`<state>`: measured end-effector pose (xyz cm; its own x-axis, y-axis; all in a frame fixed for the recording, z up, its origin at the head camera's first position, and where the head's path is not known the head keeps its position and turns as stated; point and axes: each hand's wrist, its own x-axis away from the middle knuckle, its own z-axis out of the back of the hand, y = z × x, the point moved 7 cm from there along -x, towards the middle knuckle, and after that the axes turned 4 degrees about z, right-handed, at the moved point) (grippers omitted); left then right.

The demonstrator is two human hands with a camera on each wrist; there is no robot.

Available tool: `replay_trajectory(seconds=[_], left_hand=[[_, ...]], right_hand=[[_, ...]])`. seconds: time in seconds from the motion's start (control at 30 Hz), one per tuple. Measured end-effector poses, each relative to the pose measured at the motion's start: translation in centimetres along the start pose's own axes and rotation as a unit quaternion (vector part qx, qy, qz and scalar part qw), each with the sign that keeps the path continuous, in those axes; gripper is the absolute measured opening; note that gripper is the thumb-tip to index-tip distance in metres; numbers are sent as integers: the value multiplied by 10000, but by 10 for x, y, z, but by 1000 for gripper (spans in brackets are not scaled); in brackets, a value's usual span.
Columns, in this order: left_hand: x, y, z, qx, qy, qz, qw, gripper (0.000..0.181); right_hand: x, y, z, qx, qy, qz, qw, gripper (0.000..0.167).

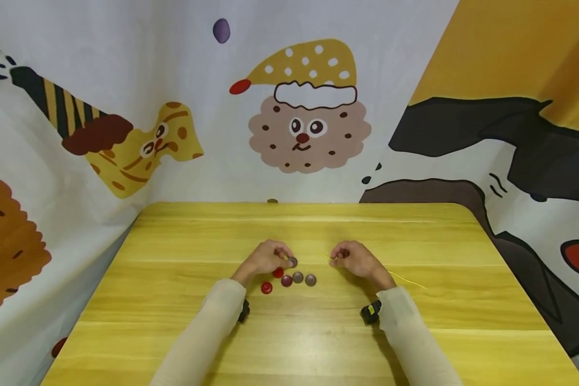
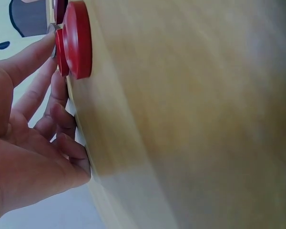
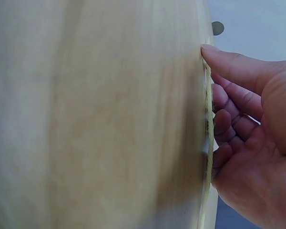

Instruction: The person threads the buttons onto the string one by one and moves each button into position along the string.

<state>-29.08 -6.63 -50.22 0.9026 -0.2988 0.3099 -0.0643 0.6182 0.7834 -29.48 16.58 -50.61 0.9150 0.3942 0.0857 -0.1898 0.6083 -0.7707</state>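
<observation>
Between thumb and fingertips, my left hand (image 1: 270,258) pinches a grey button (image 1: 293,262) above the table. Two red buttons (image 1: 267,288) lie near that hand, beside a dark purple button (image 1: 287,281) and two more grey ones (image 1: 311,280). The left wrist view shows the left thumb behind a large red button (image 2: 77,40), which hides most of the pinched one. My right hand (image 1: 359,260) pinches a thin yellow cord (image 1: 407,280) near one end. A short tip points left toward the grey button, apart from it. In the right wrist view, the cord (image 3: 209,119) runs below the fingers.
The yellow wooden table (image 1: 299,343) carries everything. Behind it hangs a white cloth (image 1: 183,32) with cartoon prints. A small black device (image 1: 370,312) sits at the right wrist, and another (image 1: 243,311) at the left.
</observation>
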Motion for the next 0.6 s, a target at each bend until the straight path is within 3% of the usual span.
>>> replay_trajectory(seconds=[0.37,0.6], left_hand=[[-3,2,-3,-148,132,57,9998,11],[3,1,0,-238,280,311,9988,15]], right_hand=[[3,-1,2,108,109,121,9998,4],[0,-6,0,222,67,313,9992,5]])
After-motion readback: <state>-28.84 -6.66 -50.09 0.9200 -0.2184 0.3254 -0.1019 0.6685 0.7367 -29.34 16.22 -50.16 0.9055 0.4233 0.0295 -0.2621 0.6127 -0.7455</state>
